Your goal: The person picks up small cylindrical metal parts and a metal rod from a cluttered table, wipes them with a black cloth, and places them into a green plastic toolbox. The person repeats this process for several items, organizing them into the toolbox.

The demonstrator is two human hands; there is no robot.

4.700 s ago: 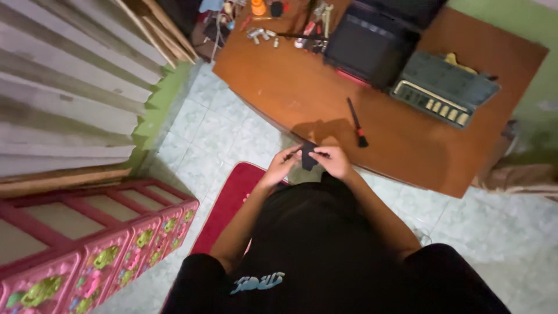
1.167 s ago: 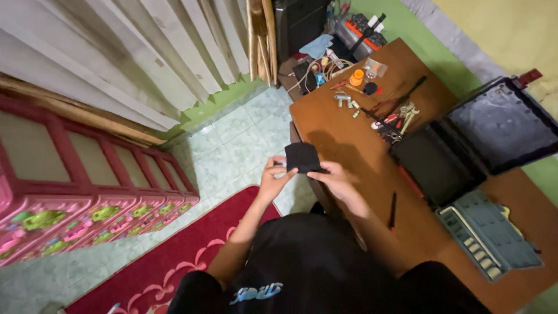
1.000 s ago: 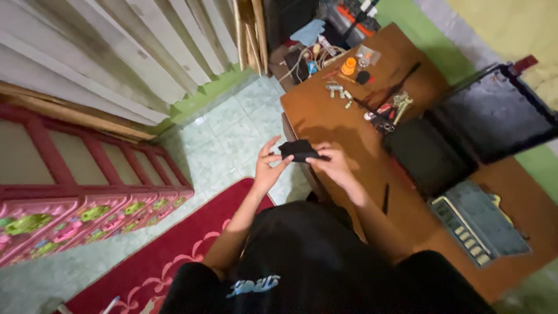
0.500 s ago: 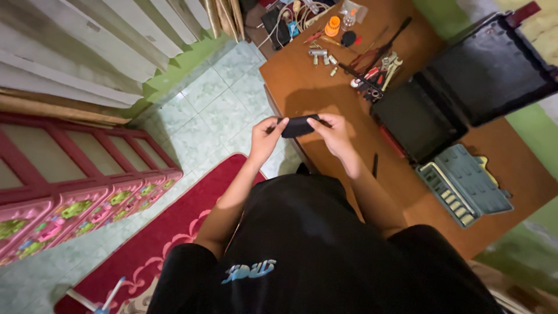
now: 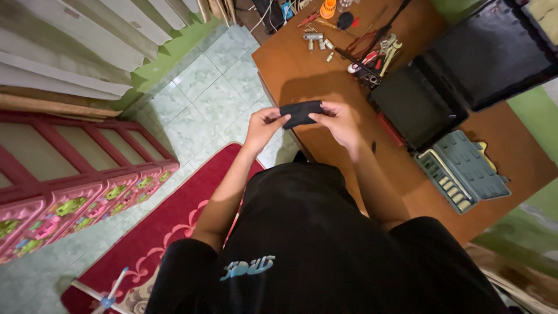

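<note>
Our left hand (image 5: 264,123) and right hand (image 5: 336,120) still pinch the small black pouch (image 5: 300,113) between them at the wooden table (image 5: 302,75) edge; the view has swung, shifting the grey socket case (image 5: 465,170) right.

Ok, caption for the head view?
Both hands, left hand and right hand, hold a small black object above the edge of a brown table.

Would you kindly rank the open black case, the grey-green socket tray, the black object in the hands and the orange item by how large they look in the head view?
1. Black case
2. Socket tray
3. Black object, held nearer the camera, so probably flattered
4. Orange item, farthest and partly cut off
</note>
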